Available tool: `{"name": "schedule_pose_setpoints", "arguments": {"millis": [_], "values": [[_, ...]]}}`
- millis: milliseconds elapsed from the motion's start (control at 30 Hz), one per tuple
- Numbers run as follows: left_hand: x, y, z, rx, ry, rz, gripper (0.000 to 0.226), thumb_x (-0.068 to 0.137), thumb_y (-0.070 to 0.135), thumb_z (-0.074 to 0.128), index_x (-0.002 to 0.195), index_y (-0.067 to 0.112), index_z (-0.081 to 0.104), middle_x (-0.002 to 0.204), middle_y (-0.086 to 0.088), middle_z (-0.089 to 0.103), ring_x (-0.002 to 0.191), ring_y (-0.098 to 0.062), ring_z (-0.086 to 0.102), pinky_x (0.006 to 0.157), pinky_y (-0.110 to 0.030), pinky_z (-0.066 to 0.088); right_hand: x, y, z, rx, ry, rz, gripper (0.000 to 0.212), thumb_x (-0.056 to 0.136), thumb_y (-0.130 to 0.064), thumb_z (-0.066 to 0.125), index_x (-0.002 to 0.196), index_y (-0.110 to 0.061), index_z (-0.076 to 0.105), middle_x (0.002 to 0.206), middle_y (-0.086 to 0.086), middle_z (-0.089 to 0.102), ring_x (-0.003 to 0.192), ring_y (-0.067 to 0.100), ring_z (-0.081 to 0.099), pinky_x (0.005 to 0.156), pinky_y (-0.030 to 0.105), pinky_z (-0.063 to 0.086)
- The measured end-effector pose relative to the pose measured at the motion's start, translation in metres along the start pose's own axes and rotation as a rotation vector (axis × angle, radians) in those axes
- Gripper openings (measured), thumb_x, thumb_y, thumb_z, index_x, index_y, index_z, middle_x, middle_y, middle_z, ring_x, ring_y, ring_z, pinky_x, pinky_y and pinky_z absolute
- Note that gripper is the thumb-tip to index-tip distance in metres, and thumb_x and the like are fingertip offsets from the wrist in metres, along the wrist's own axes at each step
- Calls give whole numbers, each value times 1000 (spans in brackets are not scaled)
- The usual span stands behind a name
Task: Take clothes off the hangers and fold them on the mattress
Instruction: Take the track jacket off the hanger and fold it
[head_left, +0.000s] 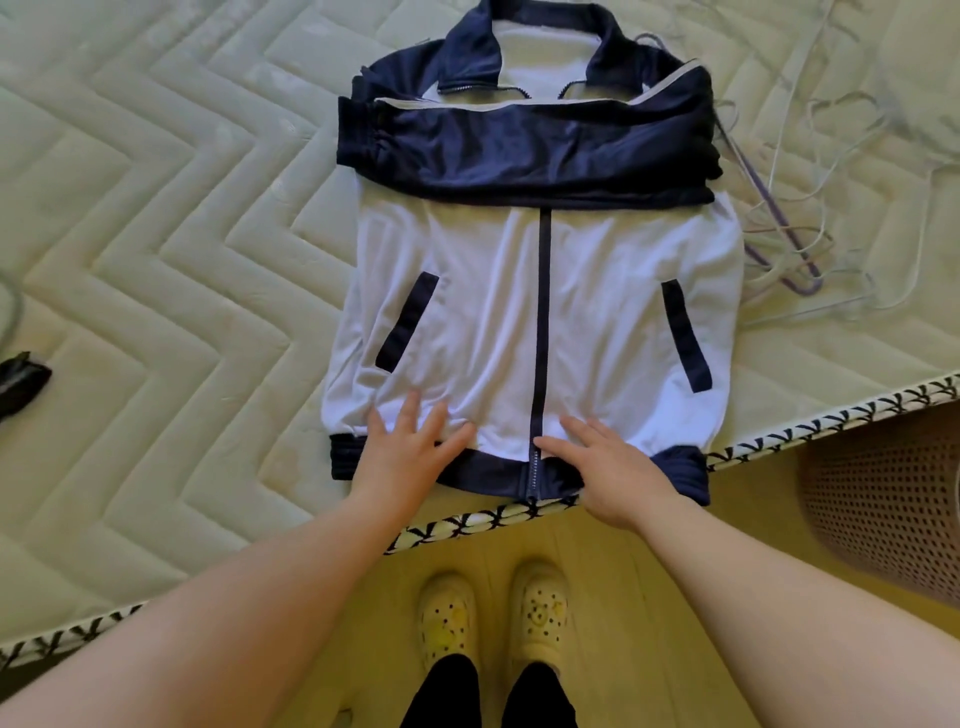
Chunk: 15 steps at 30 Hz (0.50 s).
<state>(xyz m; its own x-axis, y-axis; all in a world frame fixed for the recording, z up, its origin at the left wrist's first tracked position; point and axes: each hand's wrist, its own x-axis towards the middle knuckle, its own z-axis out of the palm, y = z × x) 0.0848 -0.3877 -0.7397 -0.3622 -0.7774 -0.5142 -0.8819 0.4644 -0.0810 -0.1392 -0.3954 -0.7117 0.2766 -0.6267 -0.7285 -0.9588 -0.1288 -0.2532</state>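
Note:
A white zip jacket (519, 312) with navy collar, hem and pocket trims lies face up on the quilted mattress (156, 234). Its navy sleeves are folded across the chest. My left hand (405, 452) rests flat on the lower left of the jacket, fingers spread over the hem. Beside the zip, my right hand (608, 462) presses the hem with straight fingers. Several empty hangers (784, 228), purple and white, lie in a heap to the right of the jacket.
The mattress edge with its black-and-white trim (779, 431) runs diagonally just below the jacket hem. A perforated beige basket (883, 499) stands on the floor at the right. A dark object (21, 379) lies at the mattress's left edge. My feet in light clogs stand below.

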Motion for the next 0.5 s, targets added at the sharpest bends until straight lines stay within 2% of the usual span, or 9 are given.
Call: {"name": "schedule_pose_setpoints", "arguments": {"millis": [33,67,133,167,233,300,333,400,500], "values": [[0,-1,-3,-23,-24,7,82,86,8,59,145,29,6,155,-9,5,144,-38,4,107,-59,25,1,-2,0,39,0,25,71,89,-4,39,148,-40,20,159,-8,0,147,17,-1,117,40,17],[1,-3,-4,-67,6,10,73,91,5,50,146,28,8,156,-8,7,144,-35,6,109,-55,25,2,-4,3,63,7,49,66,90,-11,39,147,-40,21,159,-9,0,147,16,-1,117,44,16],[2,-8,-10,-207,49,-36,58,95,2,35,146,23,19,155,-6,21,143,-28,18,108,-44,29,5,-11,9,74,30,90,57,93,-20,39,146,-39,25,159,-9,3,147,17,-1,115,51,16],[3,-14,-12,-288,64,-67,53,95,3,33,144,20,26,151,-5,31,138,-26,30,103,-39,33,7,-13,11,80,66,108,52,95,-22,38,144,-37,29,158,-9,7,146,17,2,113,52,19],[1,-25,-12,-322,172,-53,43,88,2,46,129,15,45,135,-7,52,119,-25,51,87,-34,41,9,-15,12,101,192,129,38,98,-25,37,136,-31,41,153,-5,25,143,17,17,107,48,30],[2,-33,-1,-185,382,75,51,58,-5,72,102,12,54,110,-10,63,99,-29,60,74,-36,49,9,-12,13,54,244,123,33,96,-23,43,129,-25,45,144,-2,36,136,18,28,98,43,39],[3,-34,4,-112,416,85,59,41,-10,72,92,12,51,99,-11,60,87,-30,58,65,-35,49,8,-10,14,9,227,117,39,93,-20,47,131,-24,41,145,-2,32,136,19,26,97,42,38],[2,-29,5,-38,439,78,56,30,-16,61,78,10,48,77,-10,49,64,-25,45,48,-28,35,6,-9,19,-58,190,143,54,89,-16,55,137,-27,31,148,1,23,137,22,22,97,41,37],[5,-29,-1,-79,403,107,49,20,-20,70,57,7,53,49,-5,43,40,-19,39,42,-20,9,7,-8,17,-105,265,218,54,85,0,52,131,-22,34,132,7,35,121,27,34,83,33,38]]}}
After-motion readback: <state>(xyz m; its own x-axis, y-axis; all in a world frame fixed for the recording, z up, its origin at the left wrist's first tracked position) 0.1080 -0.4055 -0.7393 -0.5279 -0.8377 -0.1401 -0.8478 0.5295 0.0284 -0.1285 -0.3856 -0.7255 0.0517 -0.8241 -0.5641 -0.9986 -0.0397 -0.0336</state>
